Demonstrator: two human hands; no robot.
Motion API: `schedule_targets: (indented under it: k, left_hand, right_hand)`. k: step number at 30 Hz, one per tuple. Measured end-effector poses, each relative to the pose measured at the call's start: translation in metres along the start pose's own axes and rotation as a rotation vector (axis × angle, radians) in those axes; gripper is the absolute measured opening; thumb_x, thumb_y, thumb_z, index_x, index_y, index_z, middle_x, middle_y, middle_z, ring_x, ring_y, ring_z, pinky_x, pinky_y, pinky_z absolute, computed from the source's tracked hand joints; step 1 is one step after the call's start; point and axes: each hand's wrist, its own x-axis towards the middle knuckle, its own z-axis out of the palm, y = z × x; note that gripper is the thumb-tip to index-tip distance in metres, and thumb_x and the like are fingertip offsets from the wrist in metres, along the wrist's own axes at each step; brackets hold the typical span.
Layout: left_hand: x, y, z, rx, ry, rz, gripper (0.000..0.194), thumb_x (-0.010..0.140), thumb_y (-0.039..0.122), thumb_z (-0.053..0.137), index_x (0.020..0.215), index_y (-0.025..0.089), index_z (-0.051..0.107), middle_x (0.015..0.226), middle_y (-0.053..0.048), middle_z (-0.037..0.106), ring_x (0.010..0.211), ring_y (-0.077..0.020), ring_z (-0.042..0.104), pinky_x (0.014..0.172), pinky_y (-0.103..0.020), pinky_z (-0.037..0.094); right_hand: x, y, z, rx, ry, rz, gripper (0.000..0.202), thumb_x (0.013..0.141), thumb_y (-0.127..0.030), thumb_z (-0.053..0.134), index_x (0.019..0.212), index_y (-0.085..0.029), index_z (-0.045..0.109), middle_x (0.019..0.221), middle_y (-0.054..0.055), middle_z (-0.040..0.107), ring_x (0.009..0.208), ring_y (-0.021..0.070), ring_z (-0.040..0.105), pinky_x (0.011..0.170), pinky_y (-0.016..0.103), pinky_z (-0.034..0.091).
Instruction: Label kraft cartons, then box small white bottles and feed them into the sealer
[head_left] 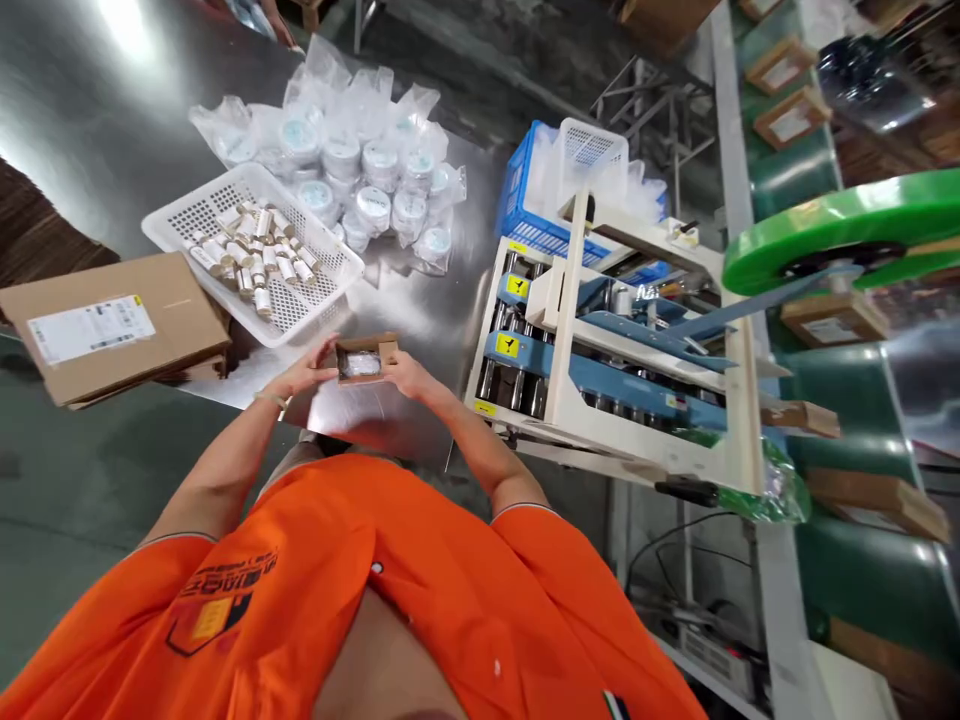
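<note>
Left hand (311,368): half-curled — gripped small carton (346,377) at left end
Right hand (407,374): half-curled — gripped right end
Carton: sat open, near metal table (420,320) edge
White basket (174,222): held small rolls (259,250)

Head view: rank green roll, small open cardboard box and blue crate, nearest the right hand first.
1. Small open cardboard box, in the right hand's fingers
2. Blue crate, ahead, right
3. Green roll, far right

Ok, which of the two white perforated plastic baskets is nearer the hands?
The white basket holding small white-labelled cylinders, just beyond the left hand. The other white basket is farther off, in the blue plastic crate.
</note>
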Motion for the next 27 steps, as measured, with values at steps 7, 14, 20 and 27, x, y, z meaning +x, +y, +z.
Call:
schedule_targets:
  k: [7,14,20,27]
  left_hand:
    - [0.032,0.005,0.013,-0.112,-0.088,-0.15,0.063,0.09,0.045,0.086,0.142,0.012,0.075,0.123,-0.018,0.086,0.108,-0.0278,0.08,0.1,-0.046,0.071]
    - [0.006,0.027,0.008,0.375,-0.059,-0.053,0.088,0.104,0.059,0.079,0.168,0.001,0.062,0.173,-0.034,0.062,0.174,-0.0547,0.042,0.141,-0.077,0.035]
    - [0.029,0.039,0.052,0.729,-0.091,-0.077,0.115,0.105,0.085,0.072,0.171,-0.005,0.046,0.163,-0.043,0.057,0.143,-0.0588,0.067,0.118,-0.071,0.058]
    - [0.225,0.096,0.104,0.541,-0.176,0.013,0.11,0.096,0.069,0.094,0.166,-0.002,0.047,0.166,-0.042,0.05,0.138,-0.0542,0.071,0.121,-0.069,0.057]
  right_hand:
    - [0.017,-0.012,-0.005,-0.143,0.136,0.266,0.062,0.103,-0.026,0.093,0.162,-0.017,0.076,0.165,0.024,0.069,0.152,0.0398,0.067,0.127,0.048,0.058]
    - [0.002,0.009,0.019,-0.134,0.091,0.028,0.055,0.116,-0.022,0.068,0.171,-0.018,0.068,0.184,0.021,0.058,0.181,0.0404,0.042,0.143,0.063,0.041]
    - [-0.021,0.057,0.046,0.003,0.251,0.405,0.054,0.122,-0.029,0.061,0.174,-0.015,0.064,0.184,0.026,0.055,0.172,0.0371,0.052,0.137,0.054,0.047]
    - [-0.047,0.112,0.082,-0.017,0.258,0.781,0.048,0.124,-0.042,0.061,0.161,-0.015,0.074,0.167,0.03,0.068,0.143,0.0382,0.069,0.119,0.052,0.059]
